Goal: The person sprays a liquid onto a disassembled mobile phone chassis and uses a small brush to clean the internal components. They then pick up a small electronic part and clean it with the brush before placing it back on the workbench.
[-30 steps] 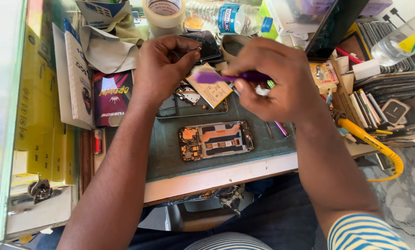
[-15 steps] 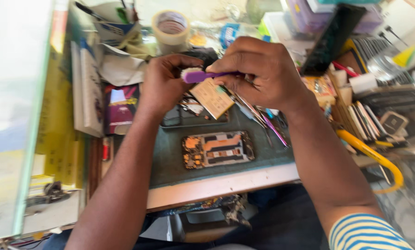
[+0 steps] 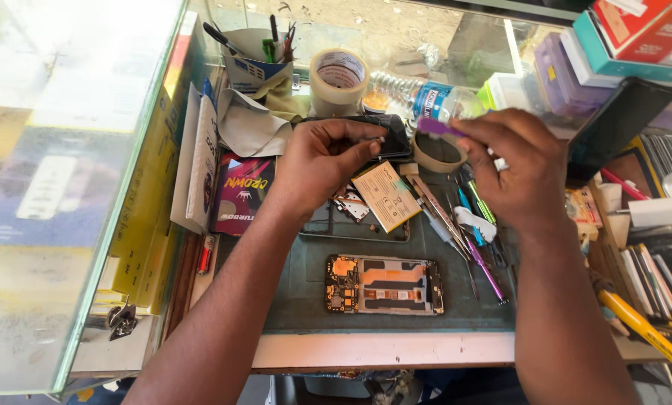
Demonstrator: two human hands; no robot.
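My left hand (image 3: pixel 322 166) grips a black phone part (image 3: pixel 390 137) above the green work mat (image 3: pixel 306 289). My right hand (image 3: pixel 517 171) holds a purple-handled tool (image 3: pixel 435 127), its tip pointing toward the black part. Just below the two hands a tan phone battery (image 3: pixel 387 196) lies tilted on the mat. An opened phone frame (image 3: pixel 383 285) with its circuit board showing rests near the mat's front edge.
Tweezers and screwdrivers (image 3: pixel 467 232) lie to the right of the battery. Tape rolls (image 3: pixel 338 79), a water bottle (image 3: pixel 418 97) and a cup of tools (image 3: pixel 255 56) stand at the back. A glass case (image 3: pixel 58 187) is on the left, boxes (image 3: pixel 613 52) on the right.
My hands have drawn apart and moved toward the back. The battery, held up between them before, now lies on the mat. The view has shifted closer.
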